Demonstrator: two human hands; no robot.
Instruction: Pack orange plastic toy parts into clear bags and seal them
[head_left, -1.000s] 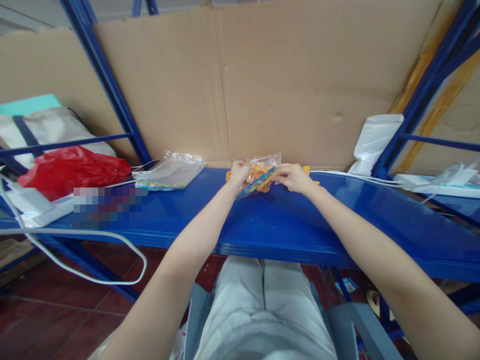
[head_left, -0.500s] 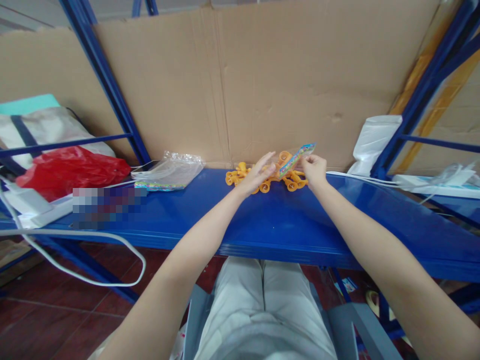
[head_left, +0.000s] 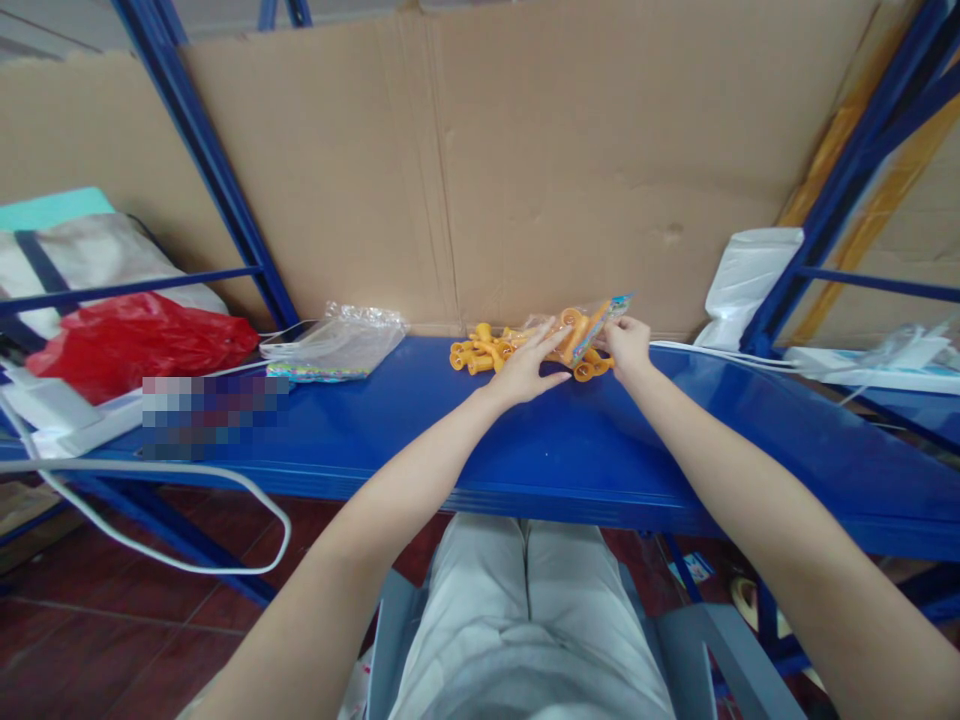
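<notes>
A small heap of orange plastic trumpet-shaped pieces lies on the blue shelf against the cardboard. My right hand is closed, pinching the edge of a clear plastic bag with a colourful printed header. The bag is tilted over the right part of the heap, and orange pieces show at and behind its film; whether they are inside it I cannot tell. My left hand has its fingers outstretched and thumb apart, at the bag's left side and over the heap. It appears to touch the bag without gripping it.
A stack of clear bags with colourful edges lies to the left on the blue shelf. Farther left are a red plastic bag and a white power strip. White cables run along the back right, near a white packet.
My left hand has moved right and slightly down toward the bag, its thumb now spread. The bag in my right hand has turned, showing more of its clear film.
</notes>
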